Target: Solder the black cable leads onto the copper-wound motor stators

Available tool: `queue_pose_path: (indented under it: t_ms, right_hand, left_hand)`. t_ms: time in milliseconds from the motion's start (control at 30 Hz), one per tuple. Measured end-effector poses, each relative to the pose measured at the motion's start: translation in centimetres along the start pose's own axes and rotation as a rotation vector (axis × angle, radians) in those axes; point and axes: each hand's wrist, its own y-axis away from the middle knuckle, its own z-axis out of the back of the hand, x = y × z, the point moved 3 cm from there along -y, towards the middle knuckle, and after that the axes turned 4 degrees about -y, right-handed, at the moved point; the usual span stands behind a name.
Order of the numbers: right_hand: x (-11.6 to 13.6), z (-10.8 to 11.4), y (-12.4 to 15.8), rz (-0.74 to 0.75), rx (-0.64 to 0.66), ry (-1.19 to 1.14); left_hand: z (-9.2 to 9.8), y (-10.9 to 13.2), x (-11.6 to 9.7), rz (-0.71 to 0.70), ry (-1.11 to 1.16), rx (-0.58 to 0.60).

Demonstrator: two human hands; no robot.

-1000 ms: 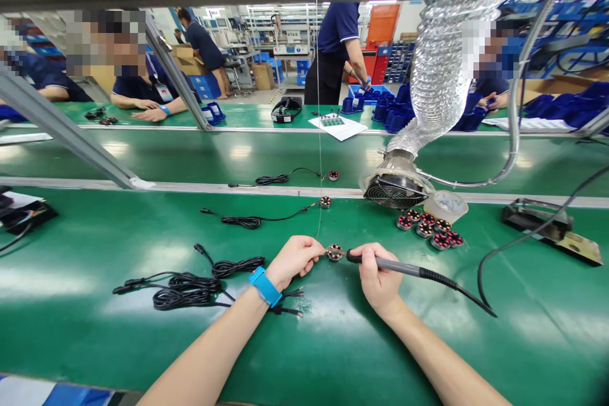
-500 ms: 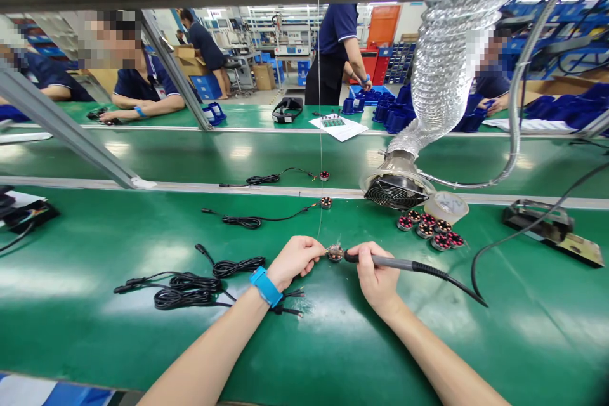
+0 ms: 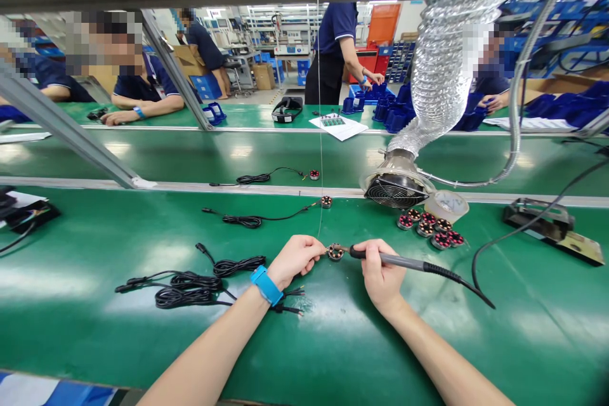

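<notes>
- Left hand (image 3: 301,260): finger and thumb pinched together on the lower end of a thin wire (image 3: 320,158) that comes down from the top edge; whether they also grip a lead of the coil is too small to tell.
- Round coil (image 3: 335,252): on the bench between the two hands, just beside the left fingertips; fine detail unclear.
- Right hand (image 3: 383,273): grasping the soldering iron (image 3: 404,262) like a pen, tip pointing left at the coil; contact cannot be made out.
- Black cables (image 3: 188,288): left of centre, partly hidden under the left forearm; bare ends show just right of the wrist.
- Iron's cord (image 3: 518,235): loops away, cut off at the right edge.
- Dark device (image 3: 28,212): cut off at the left edge, unidentified.
- Surface: glossy green bench (image 3: 304,355), with light reflections; more coils (image 3: 431,228) clustered right, beside a roll of tape (image 3: 446,207).
- Above them, a fan (image 3: 397,190) on a silver duct (image 3: 442,57), which hides part of the far right side.
- Room: co-workers at a far green table, some faces pixelated; blue parts (image 3: 397,111) heaped there, shelving behind.
</notes>
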Motion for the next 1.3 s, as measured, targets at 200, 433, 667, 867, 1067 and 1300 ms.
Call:
queue_pose_path:
  t_ms: [200, 433, 667, 867, 1067, 1300]
  right_hand:
    - [-0.3, 0.1, 0.1, -0.005, -0.006, -0.002]
    - [-0.2, 0.0, 0.0, -0.005, -0.008, -0.035]
    - [0.4, 0.0, -0.2, 0.010, 0.007, 0.010]
    - [0.7, -0.7, -0.4, 0.074, 0.064, 0.108]
    - [1.2, -2.3, -0.7, 0.293, 0.190, 0.196]
    - [0.2, -3.3, 0.0, 0.291, 0.277, 0.206]
  left_hand:
    - [0.0, -0.2, 0.2, -0.012, 0.001, 0.007]
    - [0.1, -0.2, 0.2, -0.010, -0.001, 0.004]
    - [0.0, -0.3, 0.3, -0.010, -0.001, 0.000]
    - [0.0, -0.4, 0.3, -0.012, 0.007, -0.011]
    - [0.0, -0.5, 0.4, -0.030, 0.000, -0.019]
    - [-0.1, -0.1, 0.4, -0.084, -0.018, -0.024]
